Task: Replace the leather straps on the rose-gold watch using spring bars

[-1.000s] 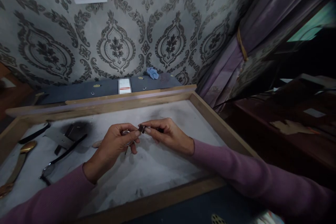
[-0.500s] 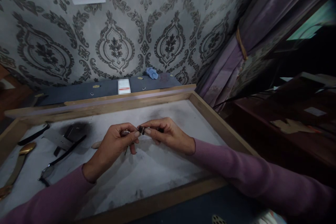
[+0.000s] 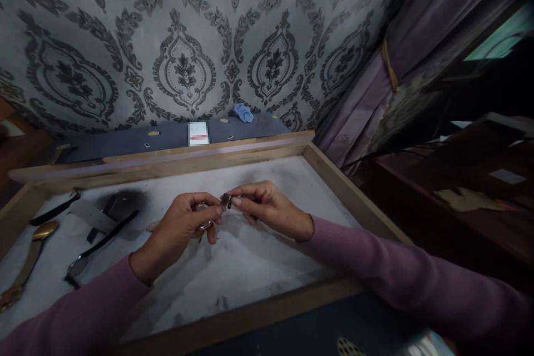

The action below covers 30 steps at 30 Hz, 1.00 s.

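Over the middle of a wooden-framed tray (image 3: 334, 189) with a whitish floor, my two hands meet at the fingertips. My left hand (image 3: 183, 225) is closed round a small watch with a round silver case (image 3: 203, 216). Between both hands' fingertips is a small dark piece (image 3: 226, 201), seemingly part of the watch's strap. My right hand (image 3: 271, 208) pinches the right side of this dark piece; a dark bit also shows behind its fingers. What the curled fingers hide cannot be seen.
At the tray's left lie a gold watch (image 3: 45, 230), a black-strapped watch (image 3: 77, 268), a black strap (image 3: 56, 209) and a grey block (image 3: 92, 217). Behind the tray are a small white box (image 3: 198, 134) and a blue crumpled cloth (image 3: 243, 113). A purple curtain (image 3: 367, 94) hangs at right.
The watch case in my left hand has turned and shows more of its round face. The dark piece at the fingertips is tilted differently and a little higher. The camera view has shifted slightly.
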Motion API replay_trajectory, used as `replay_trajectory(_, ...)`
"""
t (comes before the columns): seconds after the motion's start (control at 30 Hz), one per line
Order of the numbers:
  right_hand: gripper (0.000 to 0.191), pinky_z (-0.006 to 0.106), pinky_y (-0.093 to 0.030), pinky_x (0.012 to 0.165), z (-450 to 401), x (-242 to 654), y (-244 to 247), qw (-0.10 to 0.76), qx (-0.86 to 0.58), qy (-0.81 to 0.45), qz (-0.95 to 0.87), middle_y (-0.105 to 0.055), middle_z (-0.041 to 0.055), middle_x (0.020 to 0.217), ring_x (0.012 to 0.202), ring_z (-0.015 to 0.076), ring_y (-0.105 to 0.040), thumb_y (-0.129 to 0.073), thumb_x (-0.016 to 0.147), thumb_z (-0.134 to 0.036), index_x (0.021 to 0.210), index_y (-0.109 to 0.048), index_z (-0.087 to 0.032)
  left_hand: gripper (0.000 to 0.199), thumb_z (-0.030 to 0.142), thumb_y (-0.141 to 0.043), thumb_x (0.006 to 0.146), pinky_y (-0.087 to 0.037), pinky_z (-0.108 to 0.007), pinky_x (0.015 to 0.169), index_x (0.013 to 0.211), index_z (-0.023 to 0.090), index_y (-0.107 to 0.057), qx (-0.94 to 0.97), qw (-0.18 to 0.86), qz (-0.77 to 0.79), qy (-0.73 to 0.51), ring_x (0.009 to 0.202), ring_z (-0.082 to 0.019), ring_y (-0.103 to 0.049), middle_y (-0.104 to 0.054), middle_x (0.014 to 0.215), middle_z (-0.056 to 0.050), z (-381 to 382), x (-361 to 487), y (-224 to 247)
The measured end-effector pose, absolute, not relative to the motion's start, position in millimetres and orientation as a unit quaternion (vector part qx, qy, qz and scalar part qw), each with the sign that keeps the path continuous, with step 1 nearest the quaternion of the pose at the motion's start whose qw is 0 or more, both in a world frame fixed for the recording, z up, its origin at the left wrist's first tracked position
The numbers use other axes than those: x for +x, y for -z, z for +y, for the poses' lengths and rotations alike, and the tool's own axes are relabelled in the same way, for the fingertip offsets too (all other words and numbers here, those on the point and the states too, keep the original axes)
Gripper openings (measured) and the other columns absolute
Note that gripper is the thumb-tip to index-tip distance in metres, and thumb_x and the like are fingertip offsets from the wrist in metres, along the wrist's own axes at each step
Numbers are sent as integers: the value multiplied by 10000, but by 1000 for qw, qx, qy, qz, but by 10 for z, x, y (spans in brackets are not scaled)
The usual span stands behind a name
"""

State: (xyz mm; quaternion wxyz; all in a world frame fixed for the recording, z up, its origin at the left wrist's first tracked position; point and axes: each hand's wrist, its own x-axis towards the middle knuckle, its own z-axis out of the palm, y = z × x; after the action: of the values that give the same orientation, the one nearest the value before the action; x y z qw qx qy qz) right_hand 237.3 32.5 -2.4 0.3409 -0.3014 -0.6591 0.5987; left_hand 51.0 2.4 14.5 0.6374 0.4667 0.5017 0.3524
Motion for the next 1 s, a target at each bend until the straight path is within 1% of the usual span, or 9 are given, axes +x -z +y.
replay_trajectory(0.2,349,197,-307,438,314,2389,50,332,-301,-558,-698,-481,-43,519,457,61,-390,-574,865,-381,1022,-706,-99,222,308,-735,641,-175,-189,381,674,135,-600,456,646,506,-344,374,-62,-515,-600,591,16,38,506,-114)
replay_trajectory(0.37,352,194,-311,436,295,2390,35,327,-303,-506,-739,-494,-32,544,471,67,-369,-536,892,-363,1058,-704,-102,233,331,-721,653,-210,-195,391,656,144,-581,465,643,509,-335,369,-62,-505,-599,588,15,34,493,-103)
replay_trajectory(0.43,341,202,-338,460,289,2388,22,330,-294,-483,-756,-537,-13,590,497,74,-385,-522,901,-348,1051,-708,-105,237,338,-710,666,-217,-196,392,653,147,-571,470,642,509,-331,367,-62,-504,-599,593,17,31,488,-102)
replay_trajectory(0.5,319,220,-386,524,280,2384,12,334,-291,-458,-770,-600,19,678,559,88,-432,-512,903,-322,1029,-712,-107,236,337,-704,675,-215,-194,392,653,147,-567,473,642,506,-329,366,-60,-505,-600,599,19,29,483,-100)
replay_trajectory(0.57,303,226,-395,552,268,2381,2,340,-300,-444,-773,-613,30,713,584,92,-437,-516,895,-299,1023,-705,-100,233,331,-705,678,-216,-191,395,654,144,-568,475,644,501,-329,368,-59,-510,-599,598,22,31,479,-98)
replay_trajectory(0.67,328,196,-298,458,251,2376,-12,338,-322,-464,-753,-468,-45,553,487,69,-329,-524,888,-304,1099,-653,-88,233,329,-710,674,-231,-188,407,655,140,-575,470,644,504,-332,373,-59,-515,-595,589,28,35,480,-97)
replay_trajectory(0.73,357,187,-246,426,248,2373,-19,329,-325,-496,-735,-376,-84,497,445,61,-291,-522,892,-324,1145,-613,-89,232,330,-716,668,-225,-188,407,659,139,-583,466,643,507,-335,373,-60,-513,-593,586,30,35,483,-99)
replay_trajectory(0.87,355,181,-279,428,269,2373,-10,329,-316,-547,-702,-423,-76,513,444,61,-366,-546,878,-341,1130,-605,-97,200,302,-717,663,-203,-191,396,667,140,-599,461,651,498,-340,379,-64,-514,-594,582,27,35,486,-106)
replay_trajectory(1.0,320,182,-292,425,299,2376,20,333,-303,-562,-693,-458,-65,549,450,54,-384,-560,874,-330,1103,-614,-113,163,272,-701,671,-191,-194,388,663,138,-610,460,654,493,-343,378,-62,-512,-584,575,25,41,483,-109)
